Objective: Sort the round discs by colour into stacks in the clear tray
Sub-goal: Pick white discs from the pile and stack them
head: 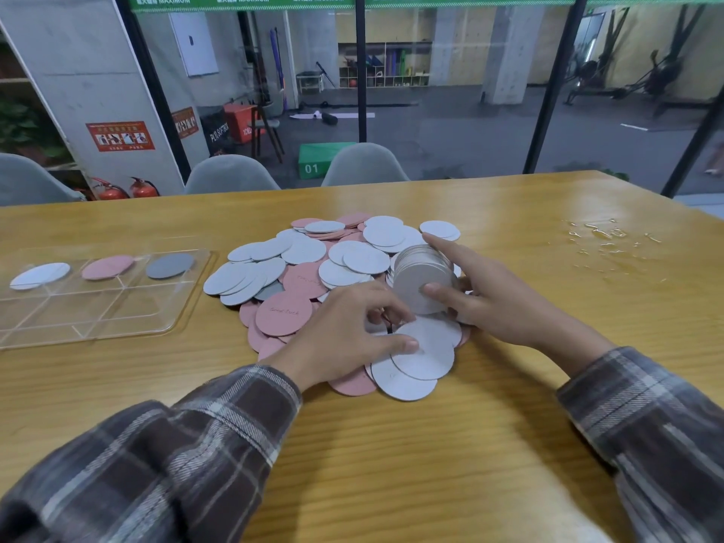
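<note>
discs [305, 284]: thin white, pink, grey rounds heaped on worktop [391, 444] | right hand [497, 299]: grips white stack [421, 280] on edge | left hand [344, 331]: pinches white disc [427, 354] | clear tray [117, 307]: left, one disc per colour

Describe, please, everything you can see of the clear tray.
The clear tray looks like transparent plastic with rounded corners and thin dividers forming compartments. It lies flat on the wooden table, left of the disc pile. Its far row holds a white disc, a pink disc and a grey disc, one per compartment. Neither the left hand nor the right hand touches it.
</note>
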The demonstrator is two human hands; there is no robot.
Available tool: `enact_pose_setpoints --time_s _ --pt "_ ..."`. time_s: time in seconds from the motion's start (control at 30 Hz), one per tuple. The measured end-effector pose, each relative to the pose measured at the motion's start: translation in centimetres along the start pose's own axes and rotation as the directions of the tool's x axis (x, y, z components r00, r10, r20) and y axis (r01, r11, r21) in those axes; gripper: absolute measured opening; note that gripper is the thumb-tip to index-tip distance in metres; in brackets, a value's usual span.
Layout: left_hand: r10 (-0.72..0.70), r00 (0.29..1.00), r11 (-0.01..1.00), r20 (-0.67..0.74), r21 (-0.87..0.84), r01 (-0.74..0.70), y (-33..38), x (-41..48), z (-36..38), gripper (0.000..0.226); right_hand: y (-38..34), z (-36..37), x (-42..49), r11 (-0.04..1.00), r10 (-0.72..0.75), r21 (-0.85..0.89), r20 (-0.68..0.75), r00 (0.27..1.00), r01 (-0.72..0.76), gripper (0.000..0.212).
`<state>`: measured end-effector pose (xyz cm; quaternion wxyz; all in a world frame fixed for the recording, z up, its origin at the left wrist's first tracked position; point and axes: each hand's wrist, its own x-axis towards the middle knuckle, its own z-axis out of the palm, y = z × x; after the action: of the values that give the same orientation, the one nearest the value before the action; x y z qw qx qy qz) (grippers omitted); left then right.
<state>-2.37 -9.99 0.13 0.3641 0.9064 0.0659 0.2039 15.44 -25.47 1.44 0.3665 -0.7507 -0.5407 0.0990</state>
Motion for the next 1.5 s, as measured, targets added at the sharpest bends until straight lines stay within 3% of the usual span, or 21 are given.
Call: enact_pose_setpoints --time_s 0.27,0.5,0.67,0.83,0.97,1.03,1.2,1.5 --pt "-0.105 0.979 0.979 -0.176 -0.191 0.070 -0.6 0.4 -0.6 0.015 0.0 -0.1 0.0 0.999 0.004 0.040 -0.014 1.000 -0.004 0.065" --pt "-0.123 0.946 0.979 -0.300 -0.191 0.067 -0.6 1.0 0.3 0.015 -0.3 -0.3 -0.2 0.991 0.037 0.127 0.032 0.999 -0.041 0.058" --pt "-0.128 0.937 0.973 -0.324 -0.226 0.055 0.0 0.9 0.5 0.017 -0.5 0.0 -0.2 0.996 0.030 0.087 0.056 0.998 -0.035 0.063" --pt "-0.129 0.935 0.970 -0.332 -0.239 0.049 0.4 0.9 0.6 0.014 -0.2 0.4 -0.1 0.994 -0.031 -0.100 0.027 0.999 0.034 0.079" --pt "-0.091 0.935 0.983 -0.342 -0.180 0.029 0.3 0.6 0.6 0.014 0.1 0.4 0.0 0.994 -0.062 -0.085 -0.018 0.998 0.061 0.075" --pt "-0.012 0.949 0.998 -0.315 -0.066 -0.009 0.2 0.5 0.8 0.017 0.2 0.3 0.0 0.994 -0.065 -0.095 -0.032 0.997 0.062 0.074" --pt "0.100 0.994 0.977 -0.052 0.195 -0.088 -0.7 0.2 1.5 0.028 0.4 -0.2 0.1 0.995 -0.057 -0.081 -0.077 0.995 0.051 0.074" --pt "0.074 0.997 0.971 -0.029 0.229 -0.065 -0.2 -0.2 1.0 0.030 1.1 -0.4 0.4 0.997 -0.050 -0.065 -0.113 0.992 0.043 0.074"
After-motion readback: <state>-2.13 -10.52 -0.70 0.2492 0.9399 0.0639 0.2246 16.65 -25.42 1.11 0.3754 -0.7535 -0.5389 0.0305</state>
